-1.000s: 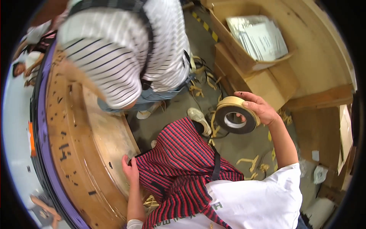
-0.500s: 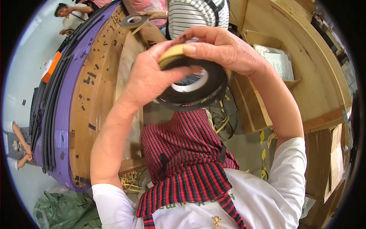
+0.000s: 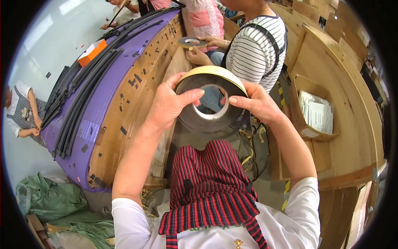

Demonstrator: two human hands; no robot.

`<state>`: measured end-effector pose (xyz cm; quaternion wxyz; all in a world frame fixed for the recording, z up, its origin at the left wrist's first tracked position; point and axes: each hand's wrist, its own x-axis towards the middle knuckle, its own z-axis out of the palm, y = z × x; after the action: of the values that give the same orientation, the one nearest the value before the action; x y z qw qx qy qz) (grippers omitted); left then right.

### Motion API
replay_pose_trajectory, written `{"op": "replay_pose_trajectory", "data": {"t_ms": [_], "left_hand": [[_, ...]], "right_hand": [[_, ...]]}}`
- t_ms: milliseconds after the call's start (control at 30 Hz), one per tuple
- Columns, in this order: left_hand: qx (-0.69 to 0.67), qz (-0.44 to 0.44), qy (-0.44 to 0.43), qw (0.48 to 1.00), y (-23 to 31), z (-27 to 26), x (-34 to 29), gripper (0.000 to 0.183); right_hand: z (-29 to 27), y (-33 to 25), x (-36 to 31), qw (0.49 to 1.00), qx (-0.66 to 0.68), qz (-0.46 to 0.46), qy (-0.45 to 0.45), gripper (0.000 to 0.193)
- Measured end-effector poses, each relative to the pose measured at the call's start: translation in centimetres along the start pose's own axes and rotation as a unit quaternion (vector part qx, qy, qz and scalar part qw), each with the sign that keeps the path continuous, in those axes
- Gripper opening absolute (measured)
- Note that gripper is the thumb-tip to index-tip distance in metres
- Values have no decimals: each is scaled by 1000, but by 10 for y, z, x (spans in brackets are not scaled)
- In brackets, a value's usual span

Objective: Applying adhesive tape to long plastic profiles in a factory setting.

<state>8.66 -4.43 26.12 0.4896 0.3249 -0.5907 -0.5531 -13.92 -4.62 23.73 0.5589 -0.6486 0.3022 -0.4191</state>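
Note:
Between my two hands, above my lap, I hold a large roll of black foam tape (image 3: 199, 120) with a pale yellow backing on its outer edge and a white core. My left hand (image 3: 168, 101) grips its left side, thumb across the flat face toward the core. On the opposite side my right hand (image 3: 259, 101) is closed round the roll, its thumb also on the face near the core. The roll's flat face is turned toward me, and the fingers behind it are partly hidden.
At left, a table with a purple cover (image 3: 93, 120) bears long black strips (image 3: 83, 99) and an orange box (image 3: 92, 53). A co-worker in a striped shirt (image 3: 255, 50) holds another tape roll (image 3: 192, 42). At right, a cardboard box (image 3: 304, 132) contains papers. Green sacks (image 3: 52, 199) lie lower left.
My right hand has come down from the roll's top to its right side, and the roll now faces me more squarely. The view has shifted, showing more of the co-worker.

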Motion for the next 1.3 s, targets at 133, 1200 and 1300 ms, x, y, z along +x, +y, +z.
{"op": "replay_pose_trajectory", "data": {"t_ms": [133, 1200, 1300], "left_hand": [[-19, -31, -34, 999, -6, -15, -6, 45], [-180, 14, 77, 981, -85, -35, -33, 36], [-248, 14, 79, 965, -89, -36, -33, 35]], "right_hand": [[-11, 2, -3, 999, -19, -20, 24, 41], [33, 69, 6, 988, 128, -26, 86, 28], [32, 75, 3, 990, 43, -44, 126, 27]]}}
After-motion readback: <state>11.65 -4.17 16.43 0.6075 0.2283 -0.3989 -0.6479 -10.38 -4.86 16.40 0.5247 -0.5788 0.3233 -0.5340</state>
